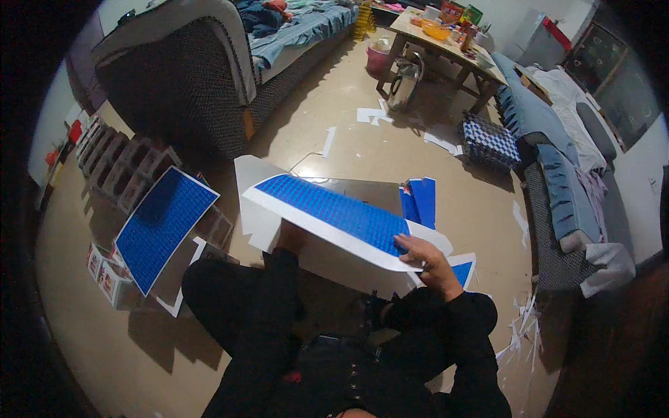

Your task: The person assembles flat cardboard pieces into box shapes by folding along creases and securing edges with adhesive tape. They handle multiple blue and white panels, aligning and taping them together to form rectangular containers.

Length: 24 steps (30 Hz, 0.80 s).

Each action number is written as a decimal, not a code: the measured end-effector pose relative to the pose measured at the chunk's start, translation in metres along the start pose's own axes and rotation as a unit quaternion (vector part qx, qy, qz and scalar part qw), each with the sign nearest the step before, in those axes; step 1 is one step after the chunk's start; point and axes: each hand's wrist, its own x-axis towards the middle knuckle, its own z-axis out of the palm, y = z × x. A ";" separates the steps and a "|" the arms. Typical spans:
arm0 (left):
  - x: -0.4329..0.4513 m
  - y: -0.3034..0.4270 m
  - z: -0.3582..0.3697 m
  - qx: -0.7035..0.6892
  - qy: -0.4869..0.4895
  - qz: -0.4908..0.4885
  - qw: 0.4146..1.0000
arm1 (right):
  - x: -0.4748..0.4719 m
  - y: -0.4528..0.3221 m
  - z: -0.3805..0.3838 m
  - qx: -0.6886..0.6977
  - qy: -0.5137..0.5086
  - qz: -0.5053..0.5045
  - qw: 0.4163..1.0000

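A blue patterned sheet with a white border (334, 211) is held up in front of me, tilted down to the right. My right hand (426, 261) grips its lower right corner, thumb and fingertips on the blue face. Beneath the left part of the sheet is my left hand (290, 237), mostly hidden, so its hold cannot be made out. White sheets (256, 224) lie behind and under the left end. Under the held sheet shows a low table (371, 188), with folded blue pieces (420, 201) at its right edge.
Left, another blue sheet (164, 230) leans over clear plastic boxes (112, 170). Paper strips (522, 329) and white scraps (373, 114) litter the floor. A checkered stack (488, 141) stands by the sofa (556, 235). Farther off are a wooden table (402, 28), metal kettle (405, 86) and pink bucket (377, 57).
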 end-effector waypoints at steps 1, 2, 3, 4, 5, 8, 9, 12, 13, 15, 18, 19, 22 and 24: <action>0.000 0.001 -0.002 -0.034 0.002 -0.010 0.999 | -0.001 -0.002 0.001 -0.056 -0.026 -0.037 0.997; 0.000 0.004 -0.006 -0.062 0.001 -0.018 0.998 | -0.002 -0.006 0.001 -0.062 -0.063 -0.042 0.995; 0.000 0.006 -0.010 -0.082 0.001 -0.026 0.996 | -0.004 -0.008 0.003 -0.077 -0.093 -0.043 0.992; -0.002 0.007 -0.014 -0.102 0.000 -0.033 0.994 | -0.006 -0.007 0.007 -0.091 -0.123 -0.043 0.987; -0.002 0.010 -0.018 -0.120 -0.002 -0.037 0.992 | -0.009 -0.004 0.011 -0.105 -0.153 -0.044 0.982; -0.011 0.008 -0.025 -0.157 0.000 -0.052 0.986 | -0.016 0.001 0.024 -0.119 -0.152 0.007 0.981; -0.015 0.009 -0.029 -0.163 0.003 -0.055 0.985 | -0.015 -0.003 0.028 -0.122 -0.149 0.041 0.980; -0.022 0.008 -0.035 -0.182 0.006 -0.062 0.981 | -0.012 0.001 0.029 -0.134 -0.197 0.017 0.971; -0.024 0.008 -0.036 -0.186 0.007 -0.063 0.981 | -0.010 0.000 0.030 -0.134 -0.210 0.011 0.969; -0.025 0.006 -0.037 -0.193 0.008 -0.066 0.979 | -0.001 -0.006 0.029 -0.135 -0.254 0.049 0.957; -0.027 0.004 -0.040 -0.205 0.006 -0.068 0.976 | 0.026 -0.026 0.024 -0.062 -0.315 0.152 0.935; -0.028 0.004 -0.041 -0.210 0.007 -0.069 0.975 | 0.035 -0.031 0.022 -0.025 -0.332 0.193 0.923; -0.026 0.004 -0.042 -0.228 0.003 -0.072 0.971 | 0.054 -0.022 0.022 -0.055 -0.339 0.252 0.905; -0.024 0.001 -0.041 -0.241 -0.001 -0.074 0.968 | 0.072 -0.011 0.028 -0.080 -0.302 0.256 0.915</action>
